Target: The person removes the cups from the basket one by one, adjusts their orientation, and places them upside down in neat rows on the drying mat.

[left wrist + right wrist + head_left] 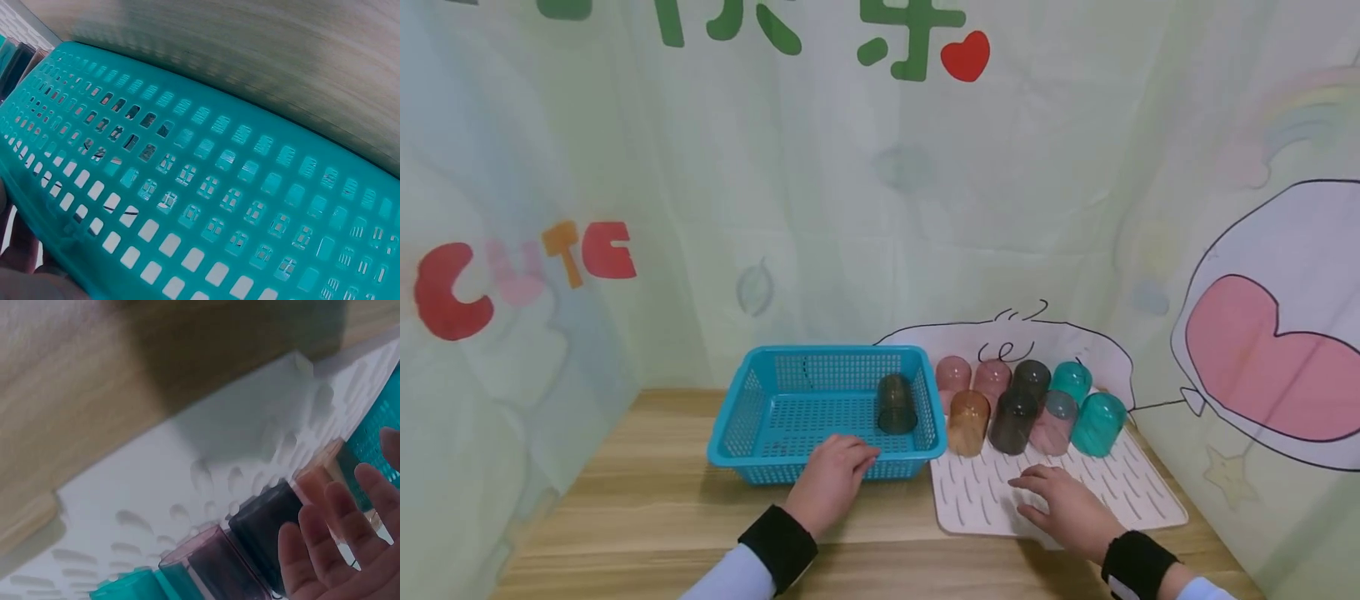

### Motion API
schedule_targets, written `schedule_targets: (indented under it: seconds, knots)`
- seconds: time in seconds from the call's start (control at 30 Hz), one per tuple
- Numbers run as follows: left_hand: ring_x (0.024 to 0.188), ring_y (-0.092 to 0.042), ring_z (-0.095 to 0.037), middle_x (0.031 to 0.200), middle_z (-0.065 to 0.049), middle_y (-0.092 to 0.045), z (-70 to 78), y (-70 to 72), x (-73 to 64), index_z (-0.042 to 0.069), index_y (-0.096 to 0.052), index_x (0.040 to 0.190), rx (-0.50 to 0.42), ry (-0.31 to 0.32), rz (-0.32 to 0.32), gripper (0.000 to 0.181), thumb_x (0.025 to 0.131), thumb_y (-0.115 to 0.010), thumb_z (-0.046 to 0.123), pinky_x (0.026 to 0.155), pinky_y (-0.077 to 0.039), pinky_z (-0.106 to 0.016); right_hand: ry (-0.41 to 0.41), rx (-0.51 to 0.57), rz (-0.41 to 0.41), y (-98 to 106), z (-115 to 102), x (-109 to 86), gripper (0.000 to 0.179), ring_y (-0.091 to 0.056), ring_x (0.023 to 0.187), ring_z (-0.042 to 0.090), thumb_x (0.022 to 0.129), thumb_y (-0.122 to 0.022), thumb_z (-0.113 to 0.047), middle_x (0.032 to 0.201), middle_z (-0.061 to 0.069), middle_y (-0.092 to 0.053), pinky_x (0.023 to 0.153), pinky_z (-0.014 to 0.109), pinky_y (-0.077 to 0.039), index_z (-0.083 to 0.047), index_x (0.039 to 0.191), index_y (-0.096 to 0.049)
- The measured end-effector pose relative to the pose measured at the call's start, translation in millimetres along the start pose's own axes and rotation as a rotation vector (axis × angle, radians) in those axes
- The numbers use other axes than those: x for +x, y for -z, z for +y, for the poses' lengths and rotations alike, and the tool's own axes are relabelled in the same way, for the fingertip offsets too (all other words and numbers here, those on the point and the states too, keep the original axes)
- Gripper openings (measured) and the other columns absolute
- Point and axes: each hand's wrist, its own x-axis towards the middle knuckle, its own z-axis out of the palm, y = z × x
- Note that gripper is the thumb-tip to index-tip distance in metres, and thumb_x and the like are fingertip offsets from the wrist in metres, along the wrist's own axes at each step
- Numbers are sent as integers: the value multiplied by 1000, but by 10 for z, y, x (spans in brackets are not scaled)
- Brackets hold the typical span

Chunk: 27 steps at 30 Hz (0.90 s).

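Note:
My left hand [835,473] is at the front rim of a blue plastic basket [752,462], fingers lying over the edge; whether they bear on it is unclear. In the left wrist view only part of that hand [31,275] shows beside the perforated basket wall [206,156]. Inside the basket, near its right end, is a dark see-through cup [897,407]. My right hand [1071,508] hovers over the white drying mat [977,504] with fingers spread and nothing held. Upside-down cups stand beyond it: amber [969,423], dark [1013,422], pinkish [1054,423] and teal [1098,425].
A back row holds two pink cups [953,375], a dark one [1032,380] and a teal one [1071,381]. The mat lies right of the basket on a wooden table [647,500]. A printed curtain [820,208] hangs close behind and at both sides.

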Motion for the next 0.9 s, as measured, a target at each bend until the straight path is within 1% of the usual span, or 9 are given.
schedule_targets:
  seconds: [0.1,0.2,0.37,0.43,0.57,0.67,0.77,0.9]
  knots:
    - [90,-55,-12,95,6,-69,2,-13,-4,19,-73,102,3,-1,-5,14,90,-66,19,79,-52,-36,26,21,-44,-70,-7,-22,30,-56,103,20,82,-74,-28,109,1,-64,91,50,-50,-18,110,-70]
    - [90,-55,-12,95,6,-69,7,-9,-2,19,-73,103,-7,10,-11,15,90,-65,19,79,-51,-36,62,33,-71,-131,11,-34,26,-57,99,17,83,-73,-26,105,-1,-66,88,48,-52,-18,107,-71]
    - [90,-54,-12,96,6,-68,10,6,1,19,-73,103,-14,28,-19,15,91,-64,19,80,-51,-37,115,9,-104,-179,24,-40,23,-57,93,14,85,-70,-30,100,-5,-66,84,44,-54,-22,107,-72]
    - [90,-54,-13,96,5,-68,14,12,8,19,-73,104,-13,28,-21,15,91,-64,19,80,-51,-37,119,14,-119,-181,16,-44,22,-57,91,12,86,-69,-30,99,-6,-65,83,43,-54,-22,106,-72]
    - [90,-55,-14,95,5,-68,28,29,20,17,-72,104,-13,26,-41,16,91,-64,19,80,-51,-39,89,59,-151,-186,-6,-68,19,-54,84,9,86,-70,-30,96,-9,-63,81,42,-54,-24,103,-74]
    - [90,-55,-14,95,4,-68,34,38,18,17,-72,105,-14,27,-62,16,92,-62,20,80,-51,-39,91,65,-154,-201,-12,-88,16,-52,78,7,85,-71,-28,93,-9,-62,77,40,-55,-23,100,-74]
    - [91,-55,-14,96,4,-68,36,48,21,16,-72,105,-11,25,-73,17,93,-61,20,81,-51,-38,116,35,-142,-218,-11,-93,14,-51,77,5,85,-70,-29,92,-9,-61,74,39,-55,-23,96,-75]
    - [92,-57,-15,97,3,-69,38,73,36,16,-72,104,18,18,-86,17,93,-60,22,82,-51,-40,144,-2,-126,-236,-1,-77,11,-50,76,4,85,-70,-30,91,-10,-59,71,37,-55,-24,94,-75]
